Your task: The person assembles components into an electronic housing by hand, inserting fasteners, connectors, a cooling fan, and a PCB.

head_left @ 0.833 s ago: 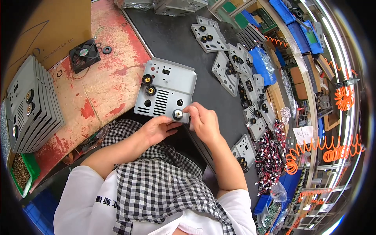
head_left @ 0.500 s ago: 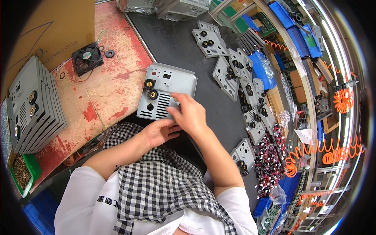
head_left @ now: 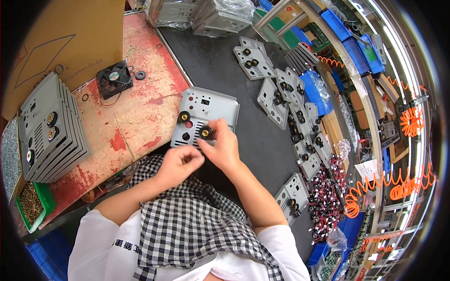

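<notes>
Cardboard box (head_left: 93, 33), orange coiled hose (head_left: 412, 122)

A white shirt (head_left: 101, 260) with short sleeves (head_left: 284, 250); dark printed characters (head_left: 123, 244) mark the left one. Over it, a black-and-white checked apron (head_left: 187, 227), loosely creased across the front.

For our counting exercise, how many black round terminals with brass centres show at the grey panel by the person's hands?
2: one terminal sits at the left of the grey panel; another terminal is held by the right hand. That hand may hide more.
</notes>
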The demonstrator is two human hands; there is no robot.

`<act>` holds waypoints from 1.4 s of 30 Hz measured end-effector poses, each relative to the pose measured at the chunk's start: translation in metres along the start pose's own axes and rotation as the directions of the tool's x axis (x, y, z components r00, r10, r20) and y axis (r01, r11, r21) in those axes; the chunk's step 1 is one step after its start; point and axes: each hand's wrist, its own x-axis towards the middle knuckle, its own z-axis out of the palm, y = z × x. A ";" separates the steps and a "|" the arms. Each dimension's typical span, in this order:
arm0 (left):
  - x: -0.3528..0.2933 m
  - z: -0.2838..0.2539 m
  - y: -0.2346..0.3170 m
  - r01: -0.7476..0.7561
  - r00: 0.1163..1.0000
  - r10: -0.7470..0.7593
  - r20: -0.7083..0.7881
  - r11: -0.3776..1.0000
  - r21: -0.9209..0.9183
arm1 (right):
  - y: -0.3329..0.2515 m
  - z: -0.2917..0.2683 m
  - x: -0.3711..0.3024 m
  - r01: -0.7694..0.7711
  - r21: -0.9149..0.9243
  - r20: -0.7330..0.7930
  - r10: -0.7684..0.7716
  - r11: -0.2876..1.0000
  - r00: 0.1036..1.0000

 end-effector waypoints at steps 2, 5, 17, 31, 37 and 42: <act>0.010 0.004 0.016 -0.156 0.970 0.180 -0.164 0.976 0.152 | 0.002 -0.007 -0.019 -0.043 0.149 -0.006 0.044 0.988 0.999; 0.020 0.019 0.030 -0.305 0.928 0.355 -0.111 0.897 0.319 | -0.002 -0.009 -0.039 0.134 -0.009 -0.180 -0.133 0.991 0.975; 0.017 0.040 0.010 0.259 0.964 -0.229 0.132 0.716 -0.648 | -0.003 -0.037 -0.067 0.041 0.209 -0.344 0.034 0.977 0.938; 0.002 0.045 0.056 0.413 0.904 -0.396 0.159 0.721 -0.556 | -0.045 -0.049 -0.063 0.515 0.039 -0.054 -0.513 0.856 0.857; 0.008 0.023 -0.001 0.388 0.913 -0.299 0.279 0.416 -0.822 | 0.022 -0.064 -0.058 -0.064 0.213 -0.026 0.071 0.975 0.997; 0.013 0.027 0.001 0.368 0.926 -0.254 0.279 0.445 -0.816 | -0.012 -0.062 -0.048 0.113 0.155 0.046 -0.122 0.981 0.992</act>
